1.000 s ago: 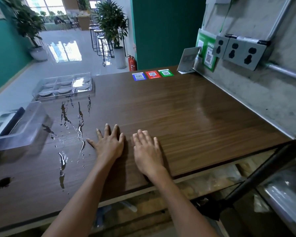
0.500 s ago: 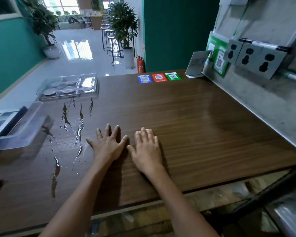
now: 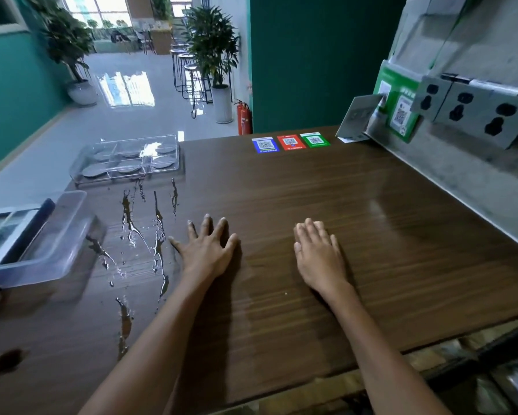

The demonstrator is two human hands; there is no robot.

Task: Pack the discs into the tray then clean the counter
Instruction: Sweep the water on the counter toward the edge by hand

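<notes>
Discs (image 3: 95, 170) sit packed in the tray (image 3: 174, 139), so with both hands (image 3: 207, 253) (image 3: 319, 255) flat, fingers spread, holding nothing, wiping the spill (image 3: 159, 235) seems next, needing a cloth.

I see three small code cards in a row at the far end: a blue card (image 3: 265, 144), a red card (image 3: 291, 142) and a green card (image 3: 314, 139). A grey card (image 3: 357, 118) leans by the wall on the right. Two grey wall sockets (image 3: 473, 110) sit beside a green sign (image 3: 399, 106). Past them stands a red fire extinguisher (image 3: 245, 117) (on the floor), a tall potted plant (image 3: 213, 58) and some bar stools (image 3: 189, 76).
</notes>
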